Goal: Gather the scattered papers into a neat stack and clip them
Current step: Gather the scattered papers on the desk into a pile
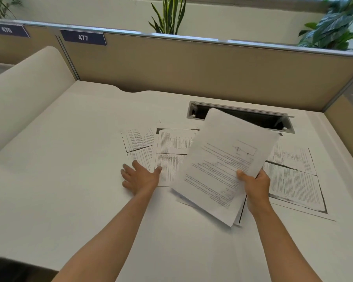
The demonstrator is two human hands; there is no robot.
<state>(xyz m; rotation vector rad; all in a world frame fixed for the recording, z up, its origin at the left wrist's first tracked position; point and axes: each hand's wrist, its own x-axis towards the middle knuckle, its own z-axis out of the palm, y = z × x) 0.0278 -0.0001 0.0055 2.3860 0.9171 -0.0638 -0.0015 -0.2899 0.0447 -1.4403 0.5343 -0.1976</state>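
My right hand [254,188] grips a bundle of printed sheets [222,159] by its lower right edge and holds it tilted above the white desk [69,169]. My left hand [140,177] rests flat with fingers spread on the lower edge of two printed sheets [171,147] lying side by side left of the bundle. Another printed sheet [293,176] lies flat on the desk to the right, partly hidden by the bundle and my right hand. No clip is visible.
An open cable slot [253,117] is cut into the desk just behind the papers. A tan partition [192,68] with a "477" label [83,37] closes the back. A cream divider [25,94] stands at the left; plants [169,15] rise behind.
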